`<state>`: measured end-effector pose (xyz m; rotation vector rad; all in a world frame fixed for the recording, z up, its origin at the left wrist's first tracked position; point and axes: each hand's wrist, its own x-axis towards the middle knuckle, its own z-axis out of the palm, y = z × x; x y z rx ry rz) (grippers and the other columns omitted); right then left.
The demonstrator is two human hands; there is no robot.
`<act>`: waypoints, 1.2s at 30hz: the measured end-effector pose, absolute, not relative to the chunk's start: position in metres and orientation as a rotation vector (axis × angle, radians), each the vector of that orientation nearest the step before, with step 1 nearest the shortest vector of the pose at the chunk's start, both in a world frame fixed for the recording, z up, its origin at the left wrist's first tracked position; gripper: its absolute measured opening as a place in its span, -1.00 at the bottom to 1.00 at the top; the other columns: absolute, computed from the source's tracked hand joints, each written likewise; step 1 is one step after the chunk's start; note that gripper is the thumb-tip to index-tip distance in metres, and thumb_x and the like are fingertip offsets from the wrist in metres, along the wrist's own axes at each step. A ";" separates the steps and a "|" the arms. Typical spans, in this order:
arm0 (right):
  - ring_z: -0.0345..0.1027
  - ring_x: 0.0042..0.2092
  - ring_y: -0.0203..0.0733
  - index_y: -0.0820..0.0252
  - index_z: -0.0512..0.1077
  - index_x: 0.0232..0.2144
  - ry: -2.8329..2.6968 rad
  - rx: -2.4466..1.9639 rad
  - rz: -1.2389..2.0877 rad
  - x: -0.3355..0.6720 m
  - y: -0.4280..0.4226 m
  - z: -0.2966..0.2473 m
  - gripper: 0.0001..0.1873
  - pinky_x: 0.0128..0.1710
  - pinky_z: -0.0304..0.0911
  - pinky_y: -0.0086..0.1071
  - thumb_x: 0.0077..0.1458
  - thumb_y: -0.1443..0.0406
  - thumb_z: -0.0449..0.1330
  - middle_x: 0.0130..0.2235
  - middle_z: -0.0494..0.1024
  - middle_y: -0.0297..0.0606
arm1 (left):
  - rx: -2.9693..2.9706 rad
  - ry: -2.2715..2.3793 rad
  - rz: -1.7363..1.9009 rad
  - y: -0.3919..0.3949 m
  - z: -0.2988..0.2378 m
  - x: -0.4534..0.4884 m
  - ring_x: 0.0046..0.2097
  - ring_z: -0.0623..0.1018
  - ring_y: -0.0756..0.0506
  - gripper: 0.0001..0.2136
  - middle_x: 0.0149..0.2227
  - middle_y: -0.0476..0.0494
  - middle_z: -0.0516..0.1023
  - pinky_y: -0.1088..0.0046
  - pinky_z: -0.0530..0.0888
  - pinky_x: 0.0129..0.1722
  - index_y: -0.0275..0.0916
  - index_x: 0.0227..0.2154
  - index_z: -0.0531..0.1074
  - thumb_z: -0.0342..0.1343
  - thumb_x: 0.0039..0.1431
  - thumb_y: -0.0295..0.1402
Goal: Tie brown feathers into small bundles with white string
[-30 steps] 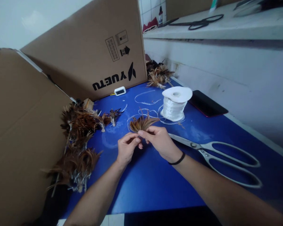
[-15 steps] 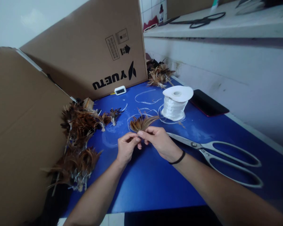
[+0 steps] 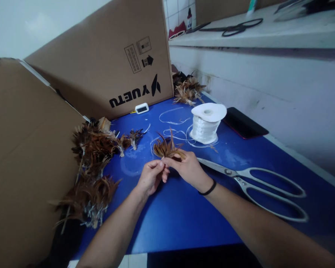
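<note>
Between my two hands, above the blue table [image 3: 167,216], is a small fan of brown feathers [image 3: 165,148], tips spread away from me. My left hand [image 3: 153,175] pinches the bundle's base; my fingers hide most of it. With thumb and fingers closed, my right hand [image 3: 188,167] grips the same feathers from the right side. Just beyond them, clear cord [image 3: 174,132] lies in loose loops beside a white spool [image 3: 206,124]. Large metal scissors [image 3: 240,175] rest to the right of my right hand, partly behind my forearm.
Bunches of brown feathers [image 3: 97,149] pile up at the left, against a cardboard box [image 3: 100,56]. More feathers [image 3: 188,89] lie at the back. A small white digital timer [image 3: 142,108] and a dark phone [image 3: 245,123] are on the table. A shelf [image 3: 268,33] holds black scissors [image 3: 241,28].
My left hand has turned slightly and come closer to my right fingers. The feathers at the right of the fan have shifted, and some now stand more upright. The view has moved slightly.
</note>
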<state>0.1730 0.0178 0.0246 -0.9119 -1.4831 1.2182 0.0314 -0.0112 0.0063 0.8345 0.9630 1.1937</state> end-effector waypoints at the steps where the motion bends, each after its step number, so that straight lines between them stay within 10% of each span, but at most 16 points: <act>1: 0.33 -0.42 -0.27 0.20 0.42 -0.54 -1.504 -0.905 1.182 0.174 0.018 0.025 -0.83 -0.36 0.24 -0.38 -0.03 0.22 0.21 -0.49 0.49 -0.33 | 0.818 0.958 1.181 -0.011 0.006 0.031 -0.70 0.32 0.13 -0.71 -0.64 -0.05 0.43 0.64 0.25 -0.72 -0.39 -0.58 0.44 0.26 -0.07 -0.20; 26: 0.38 -0.29 -0.25 0.22 0.46 -0.26 -1.455 -0.554 1.654 0.178 0.011 0.044 -0.60 -0.21 0.30 -0.32 -0.19 0.19 0.35 -0.33 0.51 -0.29 | 0.979 0.812 1.209 -0.016 0.006 0.009 -0.80 0.16 0.15 -0.75 -0.82 0.07 0.24 0.64 0.02 -0.79 -0.37 -0.57 0.47 0.30 -0.13 -0.24; 36: 0.20 -0.54 -0.39 0.24 0.46 -0.44 -1.239 -0.764 1.494 0.182 0.023 0.042 -0.77 -0.51 0.14 -0.45 -0.03 0.17 0.21 -0.56 0.40 -0.39 | 0.718 0.671 1.460 -0.011 0.024 0.008 -0.70 0.11 0.24 -0.77 -0.63 0.08 0.30 0.77 0.07 -0.76 -0.34 -0.61 0.37 0.31 -0.16 -0.34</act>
